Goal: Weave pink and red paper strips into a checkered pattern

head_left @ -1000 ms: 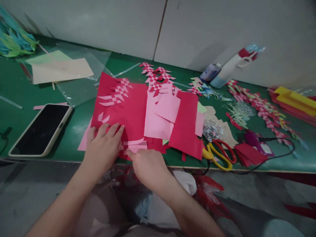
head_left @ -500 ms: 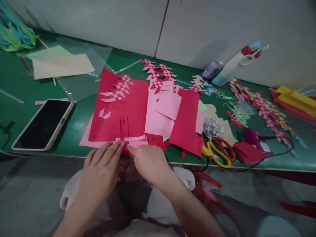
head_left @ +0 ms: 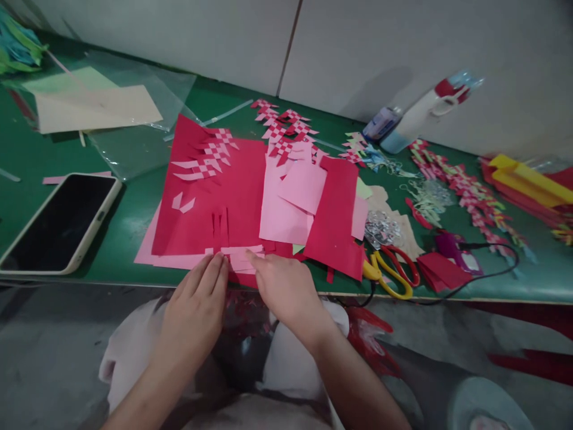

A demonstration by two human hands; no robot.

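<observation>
Narrow pink paper strips point(head_left: 242, 251) lie crossed with red strips point(head_left: 220, 230) at the lower edge of a large red paper sheet point(head_left: 242, 191). My left hand point(head_left: 199, 298) lies over the left part of the crossing, fingers stretched side by side and flat. At the right part is my right hand point(head_left: 289, 292), its index finger extended onto the pink strips and the other fingers curled in; its thumb is hidden. Woven pink-and-red checked pieces point(head_left: 210, 158) rest on the upper left of the sheet, above two small pink scraps point(head_left: 183, 204).
A phone point(head_left: 65, 221) lies left. Pink paper point(head_left: 286, 209) and a red piece point(head_left: 333, 221) overlap right of the sheet. Scissors point(head_left: 391, 278), metal bits point(head_left: 380, 230), a purple glue-gun-like tool point(head_left: 456, 251) and a spray bottle point(head_left: 430, 113) are farther right. The table's front edge runs below.
My right hand has moved right and slightly up along the pink strips, away from my left fingers. The camera view has shifted a little.
</observation>
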